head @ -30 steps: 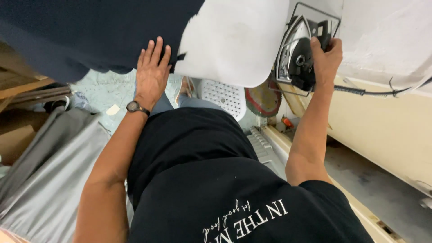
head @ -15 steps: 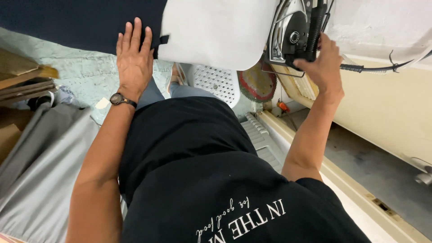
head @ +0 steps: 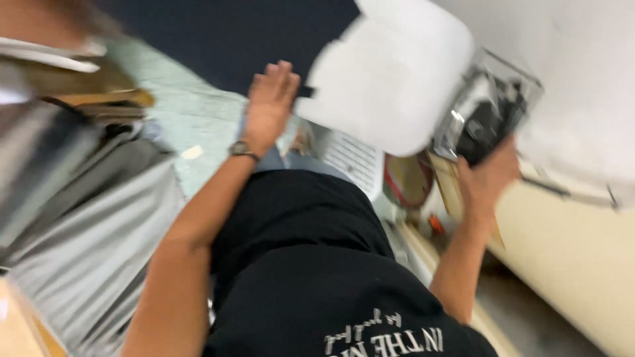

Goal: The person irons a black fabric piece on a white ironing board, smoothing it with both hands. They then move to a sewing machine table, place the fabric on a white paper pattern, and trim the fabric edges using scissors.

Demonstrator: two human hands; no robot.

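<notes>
The view is blurred by motion. My left hand (head: pixel 268 106) lies flat with fingers spread on a dark navy cloth (head: pixel 225 39) spread over a padded board; a watch sits on that wrist. A white cloth (head: pixel 390 73) lies just right of that hand. My right hand (head: pixel 489 168) grips the dark handle of a silver clothes iron (head: pixel 479 119) at the white cloth's right edge, on a white padded surface (head: pixel 582 79). A cord trails right from the iron.
Grey fabric (head: pixel 99 251) hangs at the lower left beside wooden boards. Below the board stand a white perforated basket (head: pixel 354 158) and a reddish round object (head: pixel 403 182). A cream panel (head: pixel 569 251) runs along the right. My black shirt fills the lower middle.
The camera has swung, so everything shifted right and down and blurred. My left hand stays flat on the navy cloth. My right hand still holds the iron by the white cloth.
</notes>
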